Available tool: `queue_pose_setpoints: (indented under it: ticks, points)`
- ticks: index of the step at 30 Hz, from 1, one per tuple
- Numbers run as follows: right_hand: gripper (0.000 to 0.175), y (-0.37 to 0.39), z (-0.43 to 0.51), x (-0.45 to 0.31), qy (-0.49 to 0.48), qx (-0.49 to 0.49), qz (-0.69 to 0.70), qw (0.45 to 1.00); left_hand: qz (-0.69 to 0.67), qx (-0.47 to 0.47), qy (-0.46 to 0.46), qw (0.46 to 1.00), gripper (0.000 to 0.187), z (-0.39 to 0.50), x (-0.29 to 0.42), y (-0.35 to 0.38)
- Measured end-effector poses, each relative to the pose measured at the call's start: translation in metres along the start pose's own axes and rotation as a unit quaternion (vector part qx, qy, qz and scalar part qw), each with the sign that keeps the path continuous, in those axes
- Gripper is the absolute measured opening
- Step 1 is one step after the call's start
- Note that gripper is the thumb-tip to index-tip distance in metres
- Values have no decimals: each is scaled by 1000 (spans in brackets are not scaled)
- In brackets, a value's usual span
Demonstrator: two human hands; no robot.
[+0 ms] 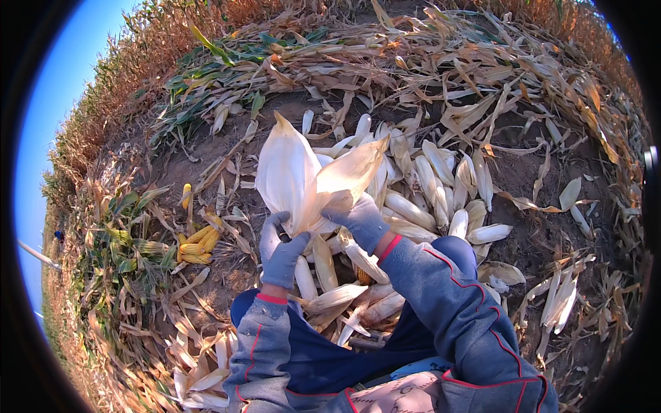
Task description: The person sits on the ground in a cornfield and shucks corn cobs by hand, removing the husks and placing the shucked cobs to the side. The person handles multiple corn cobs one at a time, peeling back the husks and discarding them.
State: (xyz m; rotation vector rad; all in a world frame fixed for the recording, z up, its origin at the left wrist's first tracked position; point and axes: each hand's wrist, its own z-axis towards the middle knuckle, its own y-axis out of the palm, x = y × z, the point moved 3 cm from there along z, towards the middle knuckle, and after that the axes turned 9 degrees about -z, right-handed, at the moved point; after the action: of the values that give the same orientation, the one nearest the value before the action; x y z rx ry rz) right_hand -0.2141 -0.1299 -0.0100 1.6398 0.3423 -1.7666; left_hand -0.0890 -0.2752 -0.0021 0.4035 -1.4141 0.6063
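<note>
My left hand (283, 248), in a grey glove, holds the base of a wide, pale corn husk (285, 170), its thumb and fingers on either side. In a matching glove, my right hand (356, 217) grips a second, sunlit flap of husk (351, 168) that spreads to the right. Whether a cob is inside these husks cannot be seen. Beneath and beyond both hands lies a heap of corn ears in dry husks (410, 209). Yellow kernels (363, 276) show on one ear between my knees.
Bare yellow corn cobs (199, 245) lie in a small pile on the soil at the left. Loose husks (206, 379) are at the lower left. Flattened corn stalks and leaves (361, 62) form a band beyond the heap, with standing dry corn (150, 46) behind.
</note>
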Motion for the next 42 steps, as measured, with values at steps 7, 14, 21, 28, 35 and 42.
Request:
queue_pose_setpoints:
  ticks: [7,14,21,28,35,42]
  points:
    - [26,-42,6,32,63,134,-199,969,-39,-106,-85,990,45,-7,-17,32]
    - [29,-195,31,6,60,511,-112,850,-4,-59,-115,992,44,-7,-26,8]
    - [70,-114,9,29,160,161,-200,953,9,-5,-66,998,39,1,-31,22]
    - [24,-95,16,46,176,235,-223,929,-141,-136,-211,958,40,-8,-32,42]
    - [21,-136,21,40,127,265,45,955,-122,-68,-120,983,42,-1,-33,30]
    - [73,-26,-11,45,187,-173,77,964,-246,-137,-188,941,53,1,-43,43]
